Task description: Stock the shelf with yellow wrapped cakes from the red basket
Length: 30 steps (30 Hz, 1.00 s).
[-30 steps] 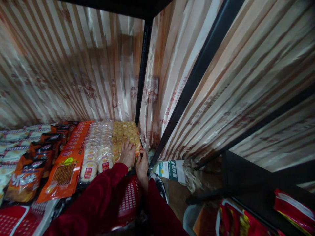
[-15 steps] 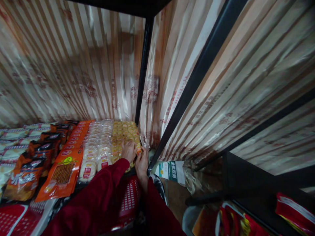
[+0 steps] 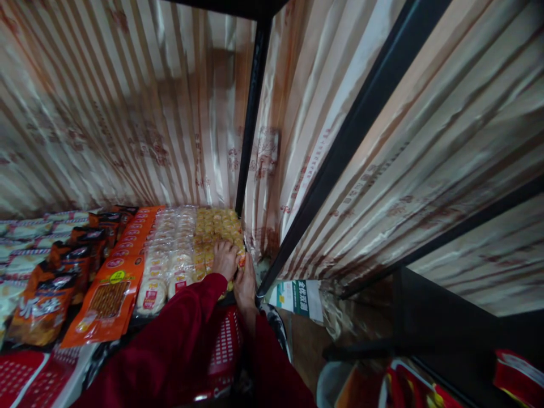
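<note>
Yellow-wrapped snack packs (image 3: 208,226) are lined up in rows at the right end of a shelf display. Over their front part lies my left hand (image 3: 225,259), its fingers bent down onto the packs. Just beside it, at the right front corner, my right hand (image 3: 245,283) grips the edge of a yellow pack with a spot of red. Both hands come out of dark red sleeves and nearly touch. The undersides of the fingers are hidden. To the left stand clear-wrapped round white crackers (image 3: 152,294) in rows.
Orange snack bags (image 3: 102,294) and brown-orange bags (image 3: 40,309) fill the shelf's left part. A black metal post (image 3: 314,187) slants up close to my right hand. Pleated printed sheeting (image 3: 170,102) hangs behind. Below are a red perforated basket (image 3: 225,345) and a white-green printed bag (image 3: 300,297).
The view has shifted slightly. My left hand has moved a little over the yellow packs, its fingers more bent; my right hand stays at the corner.
</note>
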Motion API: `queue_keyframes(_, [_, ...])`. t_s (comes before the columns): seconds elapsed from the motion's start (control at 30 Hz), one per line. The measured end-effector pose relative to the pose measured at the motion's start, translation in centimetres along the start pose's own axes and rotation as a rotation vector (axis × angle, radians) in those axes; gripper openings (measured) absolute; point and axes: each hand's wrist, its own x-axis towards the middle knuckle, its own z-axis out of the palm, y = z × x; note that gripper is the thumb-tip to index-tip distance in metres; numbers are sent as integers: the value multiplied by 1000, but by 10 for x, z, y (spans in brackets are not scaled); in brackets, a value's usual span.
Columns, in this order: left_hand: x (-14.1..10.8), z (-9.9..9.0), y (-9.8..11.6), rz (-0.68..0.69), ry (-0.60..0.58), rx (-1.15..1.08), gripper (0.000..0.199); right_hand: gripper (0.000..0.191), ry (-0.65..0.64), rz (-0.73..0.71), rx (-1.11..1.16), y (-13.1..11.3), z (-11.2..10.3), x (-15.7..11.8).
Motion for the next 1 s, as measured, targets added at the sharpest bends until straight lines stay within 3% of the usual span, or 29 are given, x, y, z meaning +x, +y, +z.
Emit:
queue_keyframes(0.17, [-11, -7, -3, -4, 7, 62, 17, 53, -34, 37, -29, -5, -3, -1])
queue_keyframes(0.33, [-44, -25, -11, -16, 79, 118, 21, 53, -19, 65, -26, -12, -5, 0])
queue_keyframes(0.53, [-77, -36, -11, 0, -39, 172, 47, 54, -36, 118, -42, -18, -6, 2])
queue_keyframes(0.67, [-77, -33, -8, 24, -97, 179, 64, 54, -22, 121, -37, -16, -5, 2])
queue_keyframes(1.0, [-73, -26, -1, 18, -122, 188, 72, 53, -18, 116, 11, -15, -6, 3])
